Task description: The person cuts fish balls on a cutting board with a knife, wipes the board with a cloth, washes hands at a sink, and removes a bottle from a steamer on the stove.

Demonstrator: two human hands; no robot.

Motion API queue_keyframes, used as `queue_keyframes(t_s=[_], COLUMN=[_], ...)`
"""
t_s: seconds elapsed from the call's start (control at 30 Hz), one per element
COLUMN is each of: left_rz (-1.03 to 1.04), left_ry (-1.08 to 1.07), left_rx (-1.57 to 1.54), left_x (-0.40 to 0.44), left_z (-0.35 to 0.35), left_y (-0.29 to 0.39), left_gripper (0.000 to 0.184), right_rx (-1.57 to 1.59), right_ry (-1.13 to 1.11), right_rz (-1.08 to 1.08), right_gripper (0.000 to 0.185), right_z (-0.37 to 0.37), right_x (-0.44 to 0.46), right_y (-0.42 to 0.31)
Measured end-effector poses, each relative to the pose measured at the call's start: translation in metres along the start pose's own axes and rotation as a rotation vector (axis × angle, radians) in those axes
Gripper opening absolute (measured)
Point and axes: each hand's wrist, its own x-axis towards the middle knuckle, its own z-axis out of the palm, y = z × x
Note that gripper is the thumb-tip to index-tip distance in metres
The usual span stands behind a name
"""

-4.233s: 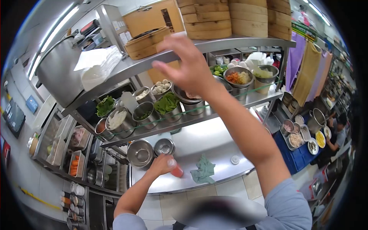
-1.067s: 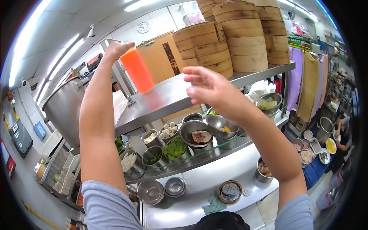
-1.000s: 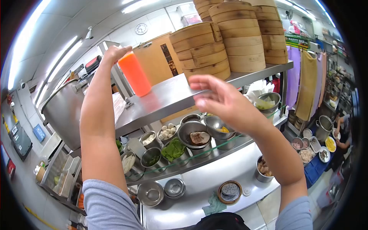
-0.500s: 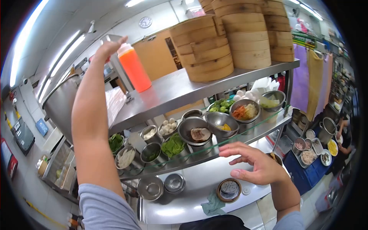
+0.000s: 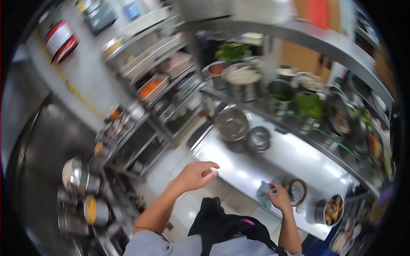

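My left hand (image 5: 197, 175) is held over the floor by the left end of the steel counter (image 5: 294, 155). Its fingers are closed on a small white object (image 5: 212, 170), too blurred to name. My right hand (image 5: 279, 197) hovers at the counter's front edge, thumb and fingers apart in a loose curl. Just beyond its fingertips lies a green cloth (image 5: 263, 193); I cannot tell if they touch. To the right of that hand sits a round bamboo steamer (image 5: 305, 192) with a pale perforated inside.
Two metal bowls (image 5: 232, 123) stand on the counter, with a pot of brown food (image 5: 334, 210) at its right end. Above runs a shelf of ingredient containers, including leafy greens (image 5: 310, 106). An orange bottle (image 5: 318, 13) stands higher up. Pots (image 5: 97, 209) fill the lower left.
The view has swung down and left. My left hand has come down from the top of the orange bottle and now holds a small white object. My right hand has lowered toward the cloth.
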Motion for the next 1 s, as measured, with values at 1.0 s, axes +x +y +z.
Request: queue_keyframes(t_s=[1.0], left_rz=[-0.801], left_ry=[0.467], left_rx=[-0.597], left_x=[-0.338], left_z=[-0.165], left_y=[-0.461], left_gripper=[0.032], right_rx=[-0.044], right_ry=[-0.126], right_rz=[-0.259], right_gripper=[0.03], right_z=[0.53], right_x=[0.384], right_y=[-0.299])
